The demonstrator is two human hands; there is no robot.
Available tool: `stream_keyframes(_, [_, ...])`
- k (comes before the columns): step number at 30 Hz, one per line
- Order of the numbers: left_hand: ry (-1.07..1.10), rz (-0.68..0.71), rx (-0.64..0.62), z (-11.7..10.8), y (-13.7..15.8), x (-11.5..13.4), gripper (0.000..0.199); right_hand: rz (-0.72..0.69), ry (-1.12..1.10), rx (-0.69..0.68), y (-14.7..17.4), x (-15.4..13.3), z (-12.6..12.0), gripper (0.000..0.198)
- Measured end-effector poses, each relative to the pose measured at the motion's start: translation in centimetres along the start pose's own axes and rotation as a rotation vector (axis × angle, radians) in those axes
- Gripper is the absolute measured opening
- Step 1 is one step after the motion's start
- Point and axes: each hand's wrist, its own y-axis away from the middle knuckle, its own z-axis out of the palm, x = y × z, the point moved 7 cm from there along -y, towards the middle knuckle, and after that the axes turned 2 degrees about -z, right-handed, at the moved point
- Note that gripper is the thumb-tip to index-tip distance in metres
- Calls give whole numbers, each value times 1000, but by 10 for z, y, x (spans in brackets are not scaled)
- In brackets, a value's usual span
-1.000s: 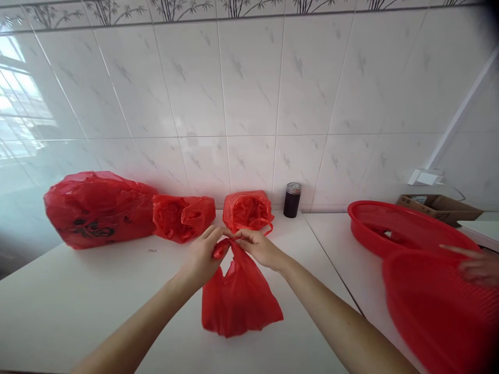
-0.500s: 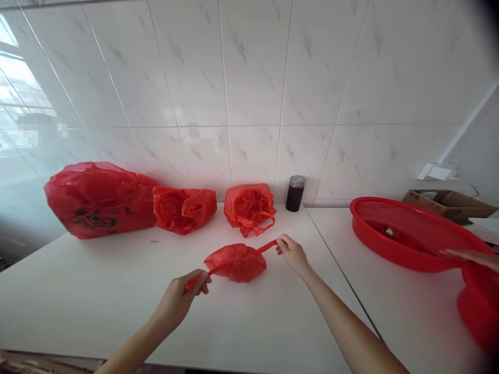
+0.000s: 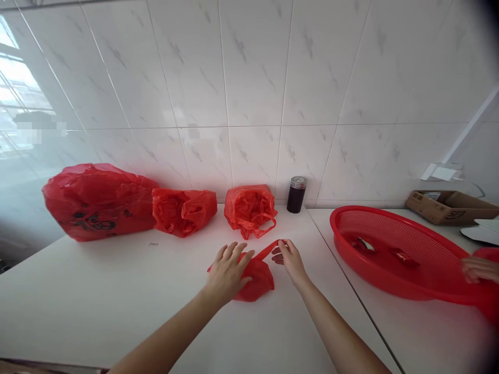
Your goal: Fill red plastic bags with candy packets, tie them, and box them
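A small, bunched red plastic bag (image 3: 257, 283) lies on the white table (image 3: 117, 301) in front of me. My left hand (image 3: 228, 272) is over its left part with the fingers spread, hiding much of the bag's top. Between the thumb and finger of my right hand (image 3: 288, 257) is one strap of this bag, pulled up to the right. Just behind, another red plastic bag (image 3: 249, 208) sits crumpled with a loop handle hanging forward.
Along the tiled wall stand a crumpled red bag (image 3: 185, 210), a big printed red bag (image 3: 97, 200) and a dark flask (image 3: 297, 195). To the right, a co-worker's hand (image 3: 481, 269) is at a large red basket (image 3: 390, 275) holding small items. A cardboard box (image 3: 448, 210) is behind.
My left hand has let go of its strap and moved right over the bag. My right hand keeps the other strap. The red basket has shifted left and nearer.
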Motion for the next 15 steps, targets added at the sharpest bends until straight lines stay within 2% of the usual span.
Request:
stream_keyframes(2, [-17,-59,-132,17,-9,-4,36,10,4,54,0,10,-8,44])
stream_keyframes(4, [-18,-99,-185,23,-13,-14,27,14,30,91,-2,18,-17,41])
stream_keyframes(8, [-6,-212,-188,10,2,-55,29,-28,110,105,-13,18,-22,35])
stream_keyframes(11, [-3,-367,-164,-8,37,-113,30,-102,181,100,-28,5,-13,35])
stream_keyframes(15, [-35,-630,-86,-38,108,-213,31,-181,254,97,-55,-11,7,39])
